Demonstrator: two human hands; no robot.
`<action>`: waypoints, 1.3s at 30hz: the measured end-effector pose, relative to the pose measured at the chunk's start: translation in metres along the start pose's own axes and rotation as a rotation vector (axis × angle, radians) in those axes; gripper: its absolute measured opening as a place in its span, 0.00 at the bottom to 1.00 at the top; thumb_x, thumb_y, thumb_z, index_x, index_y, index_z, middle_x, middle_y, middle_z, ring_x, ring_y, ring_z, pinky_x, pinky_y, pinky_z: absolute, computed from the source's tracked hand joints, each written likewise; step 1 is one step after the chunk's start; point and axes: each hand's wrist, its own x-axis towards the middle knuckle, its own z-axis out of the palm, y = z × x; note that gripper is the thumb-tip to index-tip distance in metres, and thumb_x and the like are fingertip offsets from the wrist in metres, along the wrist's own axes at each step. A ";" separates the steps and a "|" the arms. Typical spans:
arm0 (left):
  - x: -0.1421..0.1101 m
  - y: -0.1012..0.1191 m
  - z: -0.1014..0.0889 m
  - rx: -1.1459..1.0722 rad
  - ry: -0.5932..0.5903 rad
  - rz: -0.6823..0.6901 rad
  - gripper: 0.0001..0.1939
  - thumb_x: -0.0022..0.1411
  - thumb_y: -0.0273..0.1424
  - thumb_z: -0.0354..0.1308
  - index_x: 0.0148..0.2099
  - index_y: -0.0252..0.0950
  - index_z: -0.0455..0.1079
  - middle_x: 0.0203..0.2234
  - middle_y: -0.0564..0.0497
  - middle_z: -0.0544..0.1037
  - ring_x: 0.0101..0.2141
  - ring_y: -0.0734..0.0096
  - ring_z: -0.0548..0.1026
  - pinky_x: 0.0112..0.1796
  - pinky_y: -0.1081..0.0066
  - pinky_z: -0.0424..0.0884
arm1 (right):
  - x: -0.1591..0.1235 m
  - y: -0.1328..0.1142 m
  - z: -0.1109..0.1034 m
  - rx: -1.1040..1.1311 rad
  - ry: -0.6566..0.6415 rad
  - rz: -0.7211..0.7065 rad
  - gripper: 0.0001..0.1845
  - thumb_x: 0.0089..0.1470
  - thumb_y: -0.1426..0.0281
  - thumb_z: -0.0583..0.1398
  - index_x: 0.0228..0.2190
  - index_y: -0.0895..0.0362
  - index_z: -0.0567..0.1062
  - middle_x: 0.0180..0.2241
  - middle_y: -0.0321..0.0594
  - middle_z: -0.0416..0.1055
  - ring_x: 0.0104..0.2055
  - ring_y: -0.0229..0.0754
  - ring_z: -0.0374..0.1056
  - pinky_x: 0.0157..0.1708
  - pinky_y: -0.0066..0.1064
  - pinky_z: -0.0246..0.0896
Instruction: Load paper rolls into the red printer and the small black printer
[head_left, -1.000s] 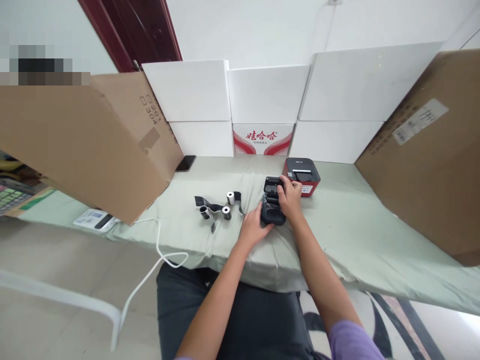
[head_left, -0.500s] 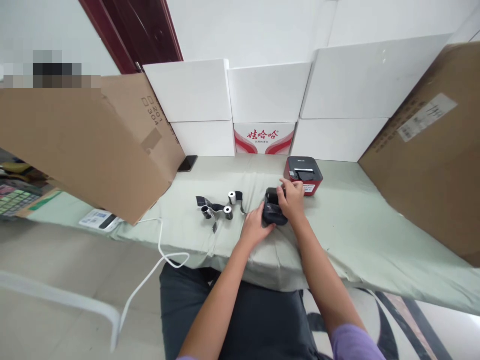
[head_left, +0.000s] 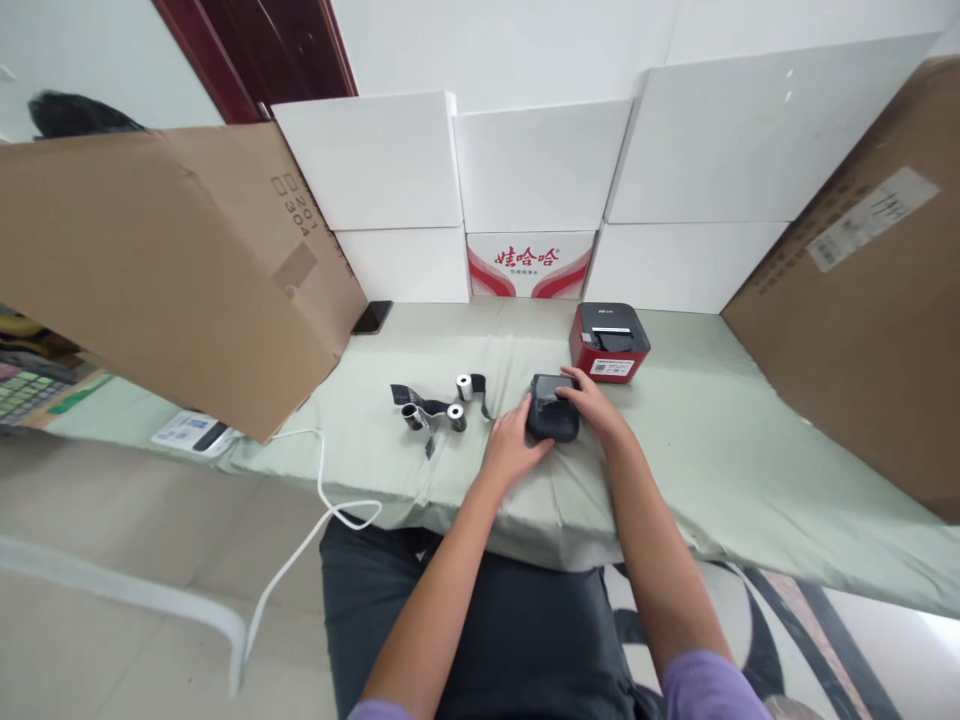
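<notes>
A small black portable printer [head_left: 553, 418] lies on the cloth before me, its lid down. My left hand [head_left: 514, 440] grips its left side and near edge, thumb along the front. Over the right side curls my right hand [head_left: 596, 400], with fingers on the far edge and the top of the lid. Left of my hands are three small rolls with black strips: one upper roll [head_left: 464, 387], one lower right roll [head_left: 457, 417] and one lower left roll [head_left: 412, 416]. Just beyond my right hand stands a red and black desktop printer [head_left: 610, 343].
Brown cardboard sheets stand at the left [head_left: 187, 260] and right [head_left: 862, 330], with white boxes [head_left: 532, 170] along the back. A phone [head_left: 373, 317] lies by the left cardboard. A white cable [head_left: 324, 480] hangs over the edge of the table [head_left: 750, 440]. Someone's dark hair shows behind the left cardboard.
The portable printer's lid was raised a second ago and has swung shut under my right hand. My left hand has kept its hold on the side. The view has shifted slightly.
</notes>
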 end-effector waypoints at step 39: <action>0.003 -0.005 0.003 -0.016 0.003 0.003 0.42 0.54 0.26 0.59 0.71 0.38 0.56 0.63 0.42 0.70 0.61 0.55 0.71 0.63 0.55 0.63 | -0.092 -0.009 0.067 -0.393 0.524 -0.080 0.57 0.38 0.62 0.68 0.66 0.64 0.53 0.60 0.64 0.61 0.64 0.66 0.59 0.62 0.54 0.57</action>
